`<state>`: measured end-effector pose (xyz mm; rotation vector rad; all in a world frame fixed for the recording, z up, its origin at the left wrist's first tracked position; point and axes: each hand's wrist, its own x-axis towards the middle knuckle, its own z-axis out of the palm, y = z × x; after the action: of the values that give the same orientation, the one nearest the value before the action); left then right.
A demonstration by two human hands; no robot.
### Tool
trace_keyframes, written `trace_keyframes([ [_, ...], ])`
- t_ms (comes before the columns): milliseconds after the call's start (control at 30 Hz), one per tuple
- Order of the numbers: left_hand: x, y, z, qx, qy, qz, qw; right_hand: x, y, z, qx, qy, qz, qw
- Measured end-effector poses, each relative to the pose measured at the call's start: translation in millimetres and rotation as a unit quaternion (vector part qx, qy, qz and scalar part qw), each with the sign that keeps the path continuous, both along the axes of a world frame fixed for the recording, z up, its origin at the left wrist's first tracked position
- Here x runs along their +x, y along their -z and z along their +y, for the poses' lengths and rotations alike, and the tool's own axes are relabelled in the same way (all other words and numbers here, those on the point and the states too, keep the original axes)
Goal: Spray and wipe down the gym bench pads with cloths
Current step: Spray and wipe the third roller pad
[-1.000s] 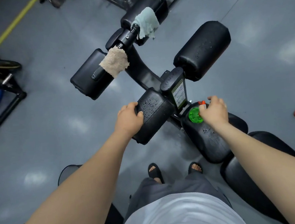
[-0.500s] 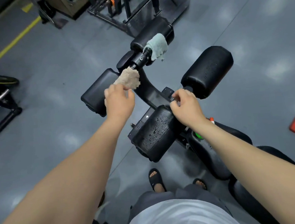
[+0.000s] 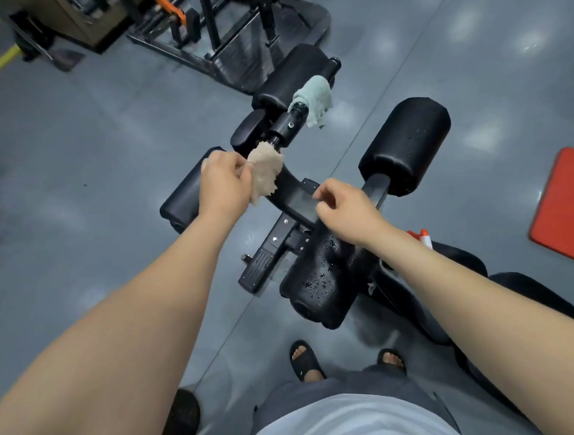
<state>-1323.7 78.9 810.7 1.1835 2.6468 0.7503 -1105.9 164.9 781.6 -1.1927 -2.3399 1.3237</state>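
**Beige cloth in left hand; wet pads not yet wiped**

Head view. The left hand point(image 3: 224, 184) pinches the beige cloth point(image 3: 264, 171) between its thumb and curled fingers, taking it by the edge nearest the palm. The cloth's far end lies against the black bar point(image 3: 289, 128) just ahead of that hand. The right hand point(image 3: 344, 206) hangs over the bench frame point(image 3: 298, 199) with its fingers loosely curled and nothing seen in it. Whether its fingertips touch the frame cannot be told.

A green cloth point(image 3: 314, 100) is draped on the same bar, beyond both hands and apart from them. The near roller pad point(image 3: 321, 283) sits below the right wrist and is beaded with droplets. The right roller pad point(image 3: 406, 142) stands ahead and to the right of the right hand. The left roller pad point(image 3: 181, 201) lies partly beneath the left hand. Only the red and white top of the spray bottle point(image 3: 421, 236) shows, just right of the right forearm.

Assessment: the cloth appears light, limp and absorbent, so it is best bunched into the palm for wiping. The pads look like smooth vinyl, likely slippery while wet. They may turn on their bars, so the free hand should steady them.
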Motion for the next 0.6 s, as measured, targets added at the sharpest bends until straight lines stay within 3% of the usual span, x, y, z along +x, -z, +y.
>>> trace_keyframes([
  [133, 10, -27, -20, 0.029, 0.040, -0.077, 0.996, -18, -12, -8, -0.012, 0.005, 0.041, 0.999],
  [367, 14, -36, -51, 0.058, 0.188, -0.155, 0.968, -28, -23, -19, -0.072, -0.094, 0.106, 0.987],
  [600, 32, 2, -55, 0.029, 0.159, -0.220, 0.962, 10, -13, -37, -0.151, 0.017, 0.092, 0.984],
])
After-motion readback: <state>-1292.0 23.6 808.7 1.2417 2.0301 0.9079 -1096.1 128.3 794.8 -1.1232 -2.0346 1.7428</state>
